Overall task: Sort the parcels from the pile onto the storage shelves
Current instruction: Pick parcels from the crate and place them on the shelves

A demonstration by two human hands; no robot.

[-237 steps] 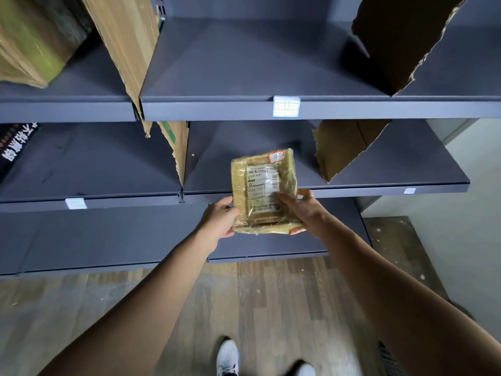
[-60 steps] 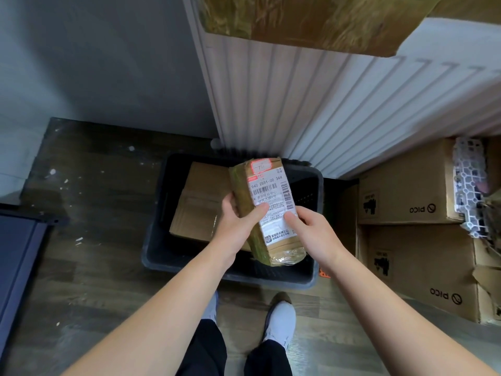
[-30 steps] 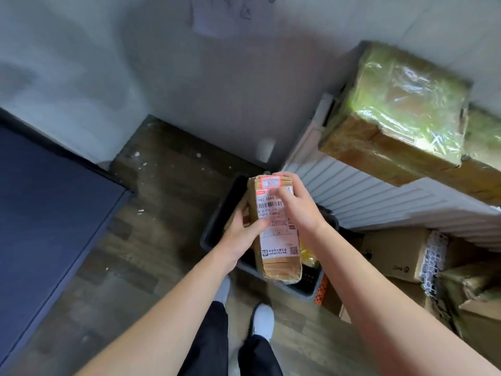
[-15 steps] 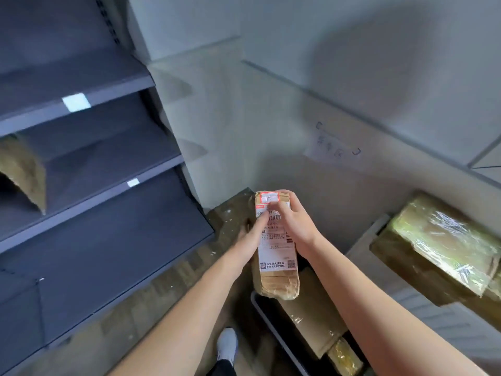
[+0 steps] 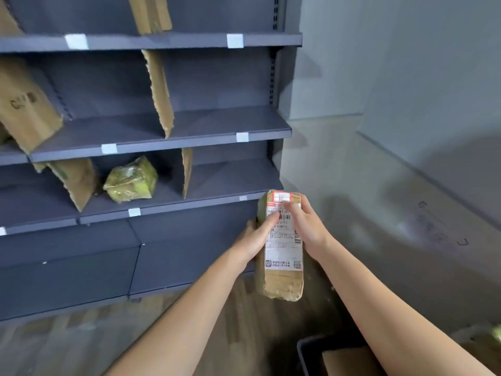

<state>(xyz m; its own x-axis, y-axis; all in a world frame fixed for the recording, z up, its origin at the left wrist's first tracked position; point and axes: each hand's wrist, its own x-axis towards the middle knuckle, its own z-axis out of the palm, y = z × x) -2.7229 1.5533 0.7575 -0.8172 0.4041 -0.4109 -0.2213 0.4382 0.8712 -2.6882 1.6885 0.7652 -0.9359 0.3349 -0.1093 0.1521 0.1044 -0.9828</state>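
Observation:
A long tan taped parcel (image 5: 283,280) with a white shipping label and a red-edged sticker on top stands upright in front of me. My left hand (image 5: 253,238) grips its left side, thumb across the label. My right hand (image 5: 307,229) holds its right side near the top. The parcel hangs in the air just off the right end of the dark grey storage shelves (image 5: 230,126). A yellow-green wrapped parcel (image 5: 130,180) lies on the third shelf down, between cardboard dividers.
Cardboard dividers (image 5: 160,90) split the shelves into bays with white labels on the edges. A brown box (image 5: 24,104) leans at the far left. A dark bin (image 5: 311,354) holding a cardboard parcel sits at the bottom right on the wood floor. A grey wall stands to the right.
My view has swung left from the bin and wall onto the shelves. Both hands keep the same hold on the upright parcel, which now sits beside the shelves' right end.

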